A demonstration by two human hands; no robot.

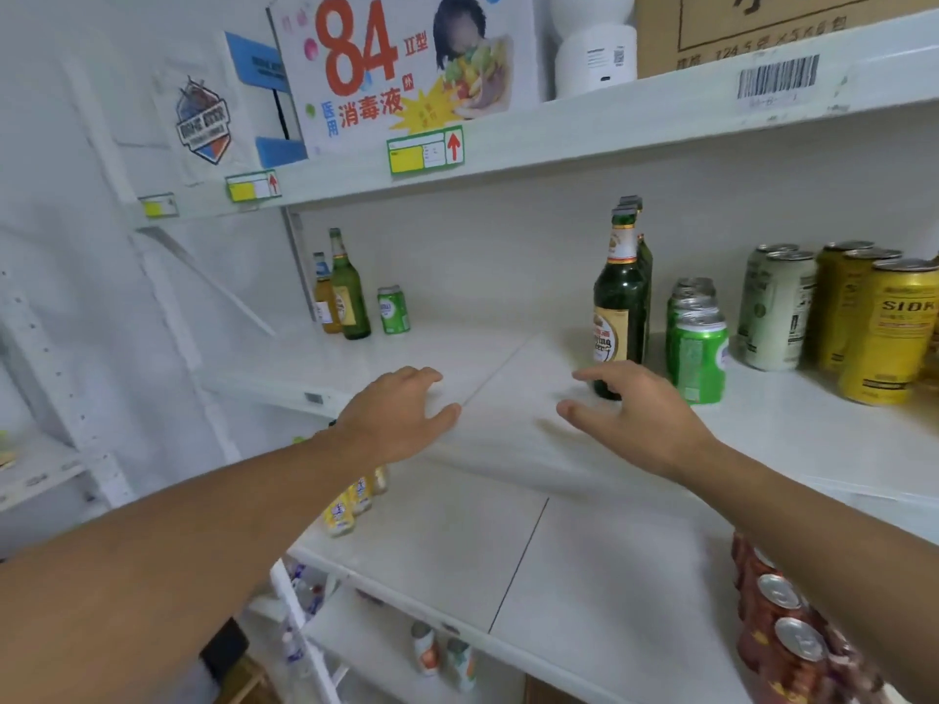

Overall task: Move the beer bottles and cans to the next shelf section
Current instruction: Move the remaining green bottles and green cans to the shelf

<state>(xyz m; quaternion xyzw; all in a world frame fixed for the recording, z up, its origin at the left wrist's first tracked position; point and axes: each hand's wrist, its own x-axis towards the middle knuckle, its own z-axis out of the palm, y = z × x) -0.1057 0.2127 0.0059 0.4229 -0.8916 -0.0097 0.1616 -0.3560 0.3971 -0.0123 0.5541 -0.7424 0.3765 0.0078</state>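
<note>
On the middle shelf, the left section holds an amber bottle, a green bottle and a small green can at the back. The right section has dark green beer bottles, green cans, pale cans and yellow cans. My left hand hovers open over the shelf's front, left of the seam. My right hand reaches with spread fingers toward the base of the front dark bottle and holds nothing.
The upper shelf carries a disinfectant box, a white container and a carton. The lower shelf has yellow bottles at left and red cans at right. More small bottles stand below.
</note>
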